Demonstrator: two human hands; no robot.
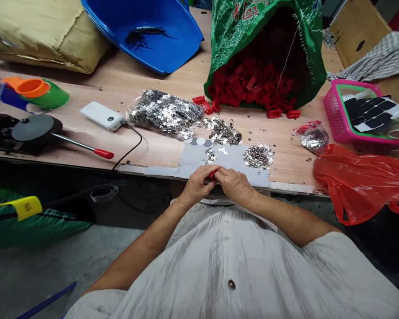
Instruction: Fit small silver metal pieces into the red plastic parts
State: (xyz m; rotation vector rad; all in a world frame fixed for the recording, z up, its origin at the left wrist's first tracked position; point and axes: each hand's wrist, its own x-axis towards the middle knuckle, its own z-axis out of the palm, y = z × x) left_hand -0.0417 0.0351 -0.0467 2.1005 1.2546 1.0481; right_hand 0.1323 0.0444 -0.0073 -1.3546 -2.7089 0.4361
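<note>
My left hand (pixel 199 182) is closed around a small red plastic part (pixel 213 174) at the table's front edge. The fingers of my right hand (pixel 234 184) pinch together at the same part's right end; whether they also hold a tiny metal piece is hidden. Just beyond my hands lies a grey sheet (pixel 231 165) with a few loose metal clips (pixel 211 156) on it. A heap of small shiny metal pieces (pixel 258 156) sits to the right, and a second pile of flat metal clips (pixel 224 131) lies farther back.
A green sack (pixel 226 40) spills red plastic parts (pixel 249 86) at the back. Left of it are a bag of metal clips (pixel 166 113), a blue scoop-shaped bin (pixel 166 40), a white power bank (pixel 101 116) and a red-tipped lever (pixel 103 153). A pink basket (pixel 330 106) and red bag (pixel 362 177) stand right.
</note>
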